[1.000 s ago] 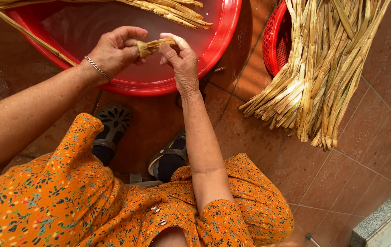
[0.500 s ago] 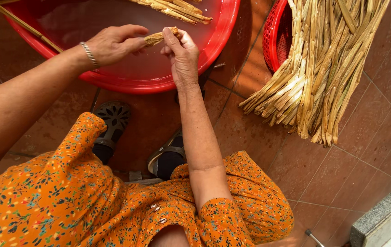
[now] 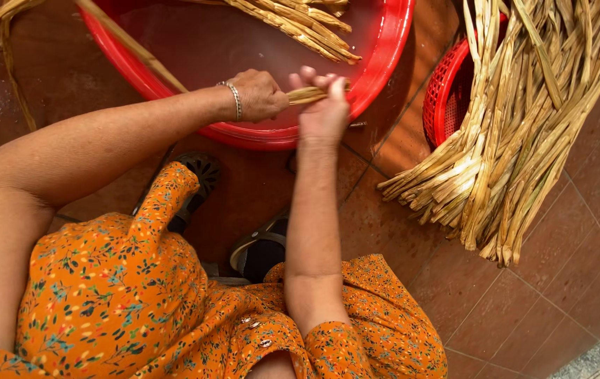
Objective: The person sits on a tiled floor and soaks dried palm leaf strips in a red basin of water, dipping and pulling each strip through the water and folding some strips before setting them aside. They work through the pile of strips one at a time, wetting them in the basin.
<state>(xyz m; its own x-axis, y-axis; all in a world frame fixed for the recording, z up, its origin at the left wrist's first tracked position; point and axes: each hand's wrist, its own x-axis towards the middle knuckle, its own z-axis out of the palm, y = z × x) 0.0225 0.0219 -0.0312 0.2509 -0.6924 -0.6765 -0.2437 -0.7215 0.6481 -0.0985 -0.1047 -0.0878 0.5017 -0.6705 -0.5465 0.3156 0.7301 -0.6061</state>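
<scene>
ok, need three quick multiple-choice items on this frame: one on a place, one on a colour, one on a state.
1. Where does the big loose bundle of dried straw-coloured plant strips lie?
A. inside the round red plastic basin
B. draped over the red mesh plastic basket, onto the tiled floor
C. across the person's lap

2. What colour is the round plastic basin?
A. blue
B. red
C. green

3. How do the hands stand?
A. both closed on one small bunch of strips
B. both open and empty
C. only one hand in view

Key: 1 B, the strips spill from the red mesh plastic basket onto the brown floor tiles. 2 B, its rim shows plain red. 3 A, the left hand and right hand grip the small bunch of strips between them, over the basin's edge.
</scene>
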